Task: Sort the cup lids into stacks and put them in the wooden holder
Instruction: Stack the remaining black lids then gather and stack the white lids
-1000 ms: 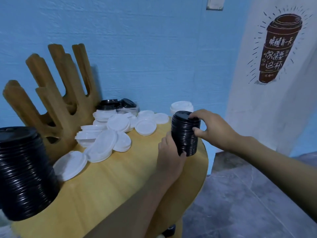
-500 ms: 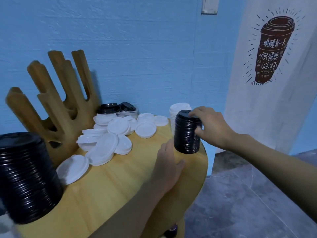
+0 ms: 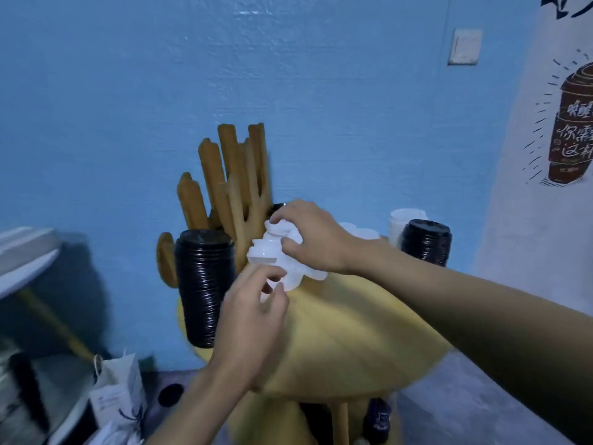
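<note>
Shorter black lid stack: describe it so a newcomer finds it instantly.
On the yellow round table against the blue wall, look to the far right edge, right of the wooden holder. The shorter black lid stack stands there beside a white stack. It is black, unlike that neighbour, and much lower than the tall black stack at the left edge.

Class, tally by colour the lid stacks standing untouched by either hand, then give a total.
Black stacks: 2, the tall black stack and the short black stack
White stacks: 1, the white stack
Total: 3
Not counted: loose white lids held by left hand and right hand.
</note>
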